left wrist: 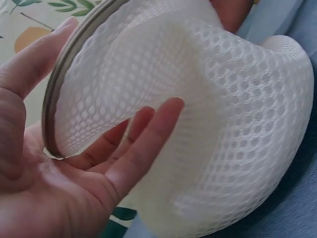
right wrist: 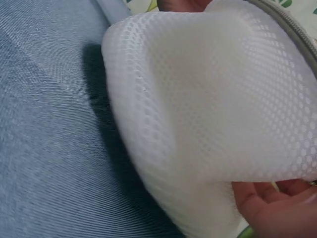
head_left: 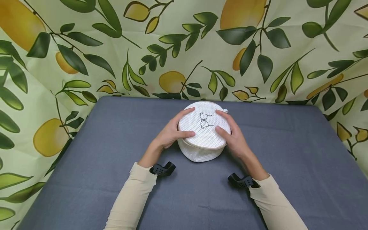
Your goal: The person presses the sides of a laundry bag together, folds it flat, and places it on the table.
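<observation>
A round white mesh laundry bag [head_left: 201, 140] is held between both hands at the middle of the table in the head view. A small dark line drawing [head_left: 204, 120] marks its flat top. My left hand [head_left: 172, 130] grips the bag's left side, with the thumb and a finger over the top edge. Opposite it, my right hand [head_left: 236, 140] grips the right side in the same way. In the left wrist view, a beige zipper band [left wrist: 51, 99] runs around the rim, and several fingers curl beneath it along the mesh wall. The right wrist view shows the mesh wall [right wrist: 198, 114] dented inward.
A blue-grey cloth [head_left: 115, 143] covers the table. Behind it and along the sides hangs a curtain [head_left: 184, 41] printed with leaves and yellow fruit. A small white tab [head_left: 226, 111] sticks out at the bag's back right. Dark bands with cameras [head_left: 163, 169] sit on both wrists.
</observation>
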`<state>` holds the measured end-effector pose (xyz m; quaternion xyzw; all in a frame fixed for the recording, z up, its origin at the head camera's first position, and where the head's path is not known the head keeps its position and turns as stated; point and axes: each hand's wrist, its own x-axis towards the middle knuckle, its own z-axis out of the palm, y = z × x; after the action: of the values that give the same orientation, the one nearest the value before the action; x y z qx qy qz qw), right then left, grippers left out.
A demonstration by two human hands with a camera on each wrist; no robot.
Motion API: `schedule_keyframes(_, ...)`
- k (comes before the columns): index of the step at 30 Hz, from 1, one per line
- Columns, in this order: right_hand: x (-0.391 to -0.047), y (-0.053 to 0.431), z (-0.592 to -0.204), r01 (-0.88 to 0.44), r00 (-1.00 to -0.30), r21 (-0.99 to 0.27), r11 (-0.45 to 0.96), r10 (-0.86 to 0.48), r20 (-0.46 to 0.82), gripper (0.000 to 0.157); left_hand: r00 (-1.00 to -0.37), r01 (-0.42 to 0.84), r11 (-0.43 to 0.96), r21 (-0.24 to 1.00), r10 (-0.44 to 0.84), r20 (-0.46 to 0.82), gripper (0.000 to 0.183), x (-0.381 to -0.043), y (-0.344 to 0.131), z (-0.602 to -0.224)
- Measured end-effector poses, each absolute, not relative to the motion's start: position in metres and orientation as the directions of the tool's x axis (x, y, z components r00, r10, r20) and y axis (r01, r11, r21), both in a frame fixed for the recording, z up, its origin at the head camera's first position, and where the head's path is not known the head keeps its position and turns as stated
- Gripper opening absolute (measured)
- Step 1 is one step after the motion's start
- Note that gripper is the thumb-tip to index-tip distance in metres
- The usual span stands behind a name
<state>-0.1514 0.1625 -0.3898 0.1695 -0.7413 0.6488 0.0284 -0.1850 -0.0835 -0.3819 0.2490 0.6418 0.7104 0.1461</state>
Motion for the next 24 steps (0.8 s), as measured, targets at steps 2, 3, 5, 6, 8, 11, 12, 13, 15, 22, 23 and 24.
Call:
schedule_keyframes(2, -0.15, 0.164, -0.388, -0.283, -0.944, -0.953, 0.111, -0.207, 0.257, 0.05, -0.832, 0.128, -0.119, 0.985, 0.528, 0.172, 0.082, -0.185, -0.087, -0.378)
schedule_keyframes(3, -0.15, 0.165, -0.387, -0.282, -0.945, -0.954, 0.105, -0.203, 0.257, 0.049, -0.834, 0.134, -0.109, 0.985, 0.524, 0.171, 0.082, -0.185, -0.089, -0.377)
schedule_keyframes(5, -0.149, 0.166, -0.386, -0.273, -0.948, -0.957, 0.102, -0.195, 0.25, 0.048, -0.837, 0.149, -0.087, 0.985, 0.519, 0.172, 0.081, -0.186, -0.094, -0.374)
schedule_keyframes(6, -0.148, 0.166, -0.385, -0.271, -0.95, -0.957, 0.105, -0.19, 0.248, 0.048, -0.84, 0.151, -0.075, 0.986, 0.516, 0.168, 0.08, -0.187, -0.097, -0.372)
schedule_keyframes(8, -0.147, 0.168, -0.382, -0.267, -0.954, -0.954, 0.133, -0.174, 0.243, 0.047, -0.846, 0.16, -0.036, 0.986, 0.509, 0.156, 0.079, -0.189, -0.102, -0.37)
schedule_keyframes(11, -0.142, 0.171, -0.378, -0.254, -0.962, -0.947, 0.198, -0.15, 0.227, 0.048, -0.859, 0.176, 0.043, 0.983, 0.496, 0.132, 0.077, -0.194, -0.108, -0.366)
schedule_keyframes(12, -0.14, 0.173, -0.376, -0.247, -0.965, -0.944, 0.22, -0.145, 0.219, 0.049, -0.864, 0.185, 0.07, 0.98, 0.487, 0.128, 0.076, -0.197, -0.109, -0.364)
schedule_keyframes(13, -0.137, 0.174, -0.375, -0.241, -0.967, -0.941, 0.239, -0.14, 0.212, 0.05, -0.87, 0.194, 0.094, 0.977, 0.476, 0.127, 0.074, -0.199, -0.11, -0.362)
schedule_keyframes(15, -0.131, 0.176, -0.372, -0.23, -0.971, -0.934, 0.275, -0.129, 0.201, 0.054, -0.881, 0.212, 0.133, 0.968, 0.454, 0.131, 0.071, -0.204, -0.109, -0.358)
schedule_keyframes(22, -0.1, 0.175, -0.369, -0.263, -0.965, -0.924, 0.277, -0.063, 0.256, 0.064, -0.882, 0.286, 0.224, 0.932, 0.442, 0.164, 0.062, -0.222, -0.096, -0.344)
schedule_keyframes(23, -0.095, 0.174, -0.37, -0.283, -0.959, -0.918, 0.277, -0.062, 0.276, 0.066, -0.877, 0.297, 0.239, 0.924, 0.451, 0.165, 0.062, -0.224, -0.094, -0.342)
schedule_keyframes(24, -0.09, 0.172, -0.371, -0.304, -0.952, -0.91, 0.281, -0.063, 0.298, 0.068, -0.873, 0.304, 0.253, 0.918, 0.459, 0.163, 0.061, -0.225, -0.092, -0.341)
